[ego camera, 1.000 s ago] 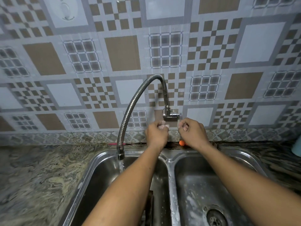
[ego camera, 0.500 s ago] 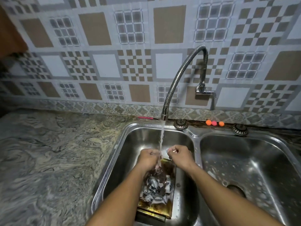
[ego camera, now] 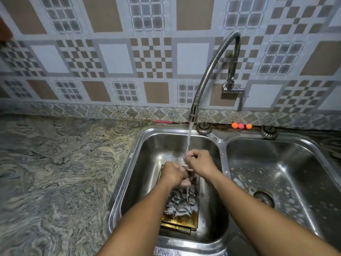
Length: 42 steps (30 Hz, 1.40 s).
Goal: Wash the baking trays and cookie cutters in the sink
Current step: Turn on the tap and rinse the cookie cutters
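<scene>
Stacked gold-stained baking trays lie in the left sink basin, with a heap of metal cookie cutters on top. Water runs from the flexible faucet spout onto my hands above the trays. My left hand and my right hand are both curled and touch each other under the stream. No object shows inside either hand. My arms hide parts of the trays.
The right basin has soap spots and an open drain. Two strainer plugs, three small coloured balls and a pink stick sit along the back ledge. The tap valve is on the wall. A marbled counter spreads left.
My hands left the tap valve on the wall and dropped into the left basin under the stream. They have now come together, and my view has turned left.
</scene>
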Tool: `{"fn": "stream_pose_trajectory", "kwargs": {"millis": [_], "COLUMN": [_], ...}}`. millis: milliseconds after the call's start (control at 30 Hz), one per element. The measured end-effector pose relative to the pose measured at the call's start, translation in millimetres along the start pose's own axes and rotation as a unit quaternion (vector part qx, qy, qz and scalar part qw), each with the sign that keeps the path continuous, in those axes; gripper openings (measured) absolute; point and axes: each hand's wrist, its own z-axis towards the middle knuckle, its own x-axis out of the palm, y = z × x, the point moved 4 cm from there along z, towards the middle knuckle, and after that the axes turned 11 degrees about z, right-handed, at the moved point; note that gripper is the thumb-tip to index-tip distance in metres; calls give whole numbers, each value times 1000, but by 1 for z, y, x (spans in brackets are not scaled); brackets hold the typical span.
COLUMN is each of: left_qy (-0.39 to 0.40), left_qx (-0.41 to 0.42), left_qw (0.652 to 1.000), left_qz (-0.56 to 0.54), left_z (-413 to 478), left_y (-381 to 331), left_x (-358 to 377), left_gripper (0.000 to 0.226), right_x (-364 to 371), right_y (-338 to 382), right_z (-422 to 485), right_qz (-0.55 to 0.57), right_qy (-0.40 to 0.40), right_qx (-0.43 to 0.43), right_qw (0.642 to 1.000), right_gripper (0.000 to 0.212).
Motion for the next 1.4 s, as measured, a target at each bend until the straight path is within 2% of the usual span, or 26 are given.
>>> {"fn": "stream_pose_trajectory", "kwargs": {"millis": [67,200,300,433,467,567,700,800,933,1033,1133,1200,1300,1400], "left_qy": [1,-13,-26,-85,-78,-42,-54,-69,-85,-86,-101,-103,-109,-123], "left_qx": [9,9,-3,-7,-14,-39,-51,-58,-57,-45,-18,10,46,116], "left_qw": [1000,1000,1000,993,993,992,989,985,983,984,987,988,989,981], "left_qz": [19,23,16,81,90,113,128,150,155,147,126,110,87,95], "left_z": [3,4,4,9,11,16,24,30,33,33,29,25,15,5], "left_y": [6,22,37,60,66,81,98,105,106,106,94,81,59,36], "left_x": [-1,-8,-13,-20,-19,-14,-9,-8,-11,-11,-13,-11,-4,0], "left_gripper": [14,6,11,9,7,21,24,22,16,22,20,16,27,26], "right_x": [6,13,16,22,24,31,41,48,52,47,40,35,23,7], "right_y": [-5,-23,-37,-56,-60,-75,-102,-122,-130,-124,-109,-97,-79,-57], "right_z": [0,-4,-10,-15,-16,-19,-23,-25,-25,-23,-24,-22,-24,-31], "right_qz": [-1,5,-29,-36,-39,-72,-154,-176,-148,-119,-103,-108,-111,-101], "right_qy": [22,31,31,38,39,46,70,60,17,-20,-26,-7,9,-3], "right_qx": [14,56,74,100,106,134,160,174,180,176,158,123,57,-9], "right_qw": [1000,998,996,994,993,987,973,967,972,977,982,986,992,995], "right_gripper": [34,16,15,15,16,18,15,18,17,14,24,25,29,34]}}
